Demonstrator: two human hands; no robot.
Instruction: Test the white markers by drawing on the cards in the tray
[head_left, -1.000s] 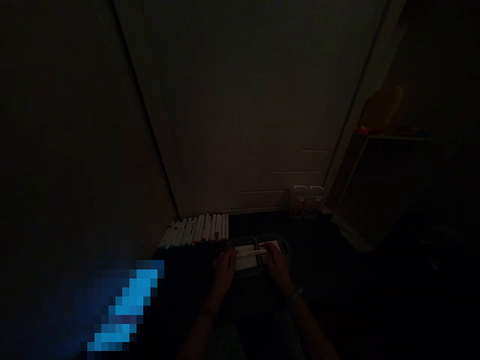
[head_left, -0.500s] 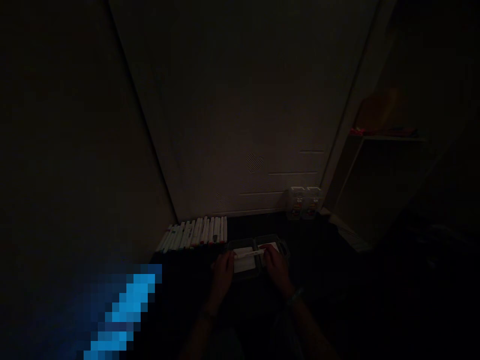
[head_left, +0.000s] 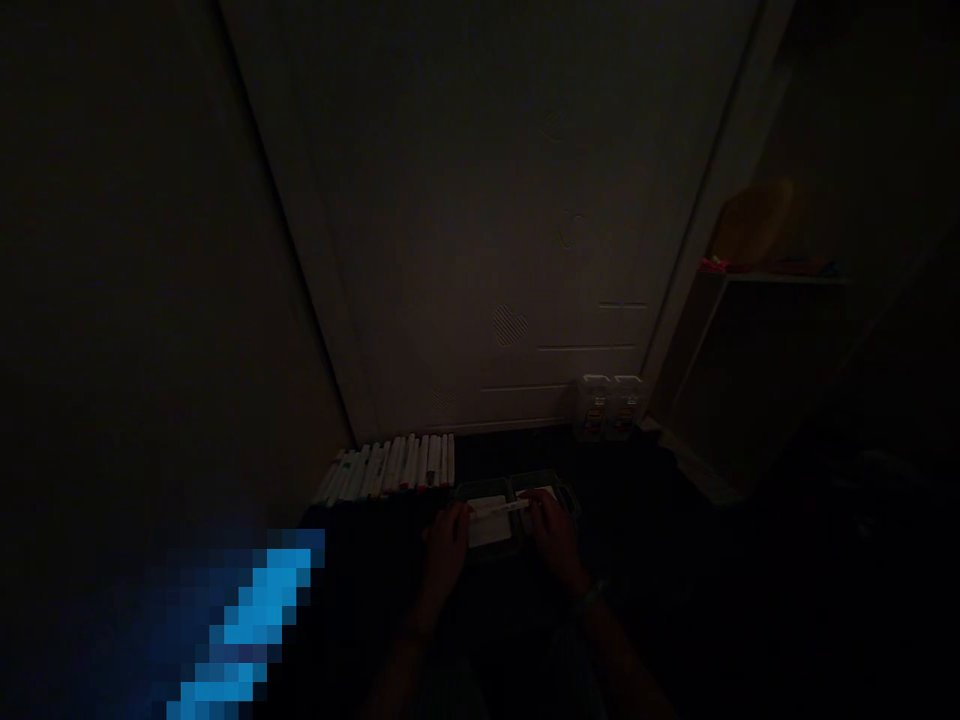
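Observation:
Between my two hands a white marker (head_left: 496,510) lies almost level, above an opened clear plastic case (head_left: 519,486). My left hand (head_left: 448,530) is closed on its left end, and my right hand (head_left: 550,522) grips the right end. White sheets or inserts (head_left: 489,530) show inside the case's two halves below the marker. To the left of the case a row of several white markers (head_left: 397,465) lies side by side, some with coloured ends. The dim light hides the fine detail of my fingers.
Two clear plastic cases with handles (head_left: 607,410) stand against the pale panel (head_left: 480,250) behind. A shelf unit (head_left: 780,278) with an orange item on top is at the right. A pixelated bright blue patch (head_left: 255,610) covers the lower left.
Hardly anything moves. Both hands keep hold of the marker in nearly the same place, and the picture is slightly darker around them.

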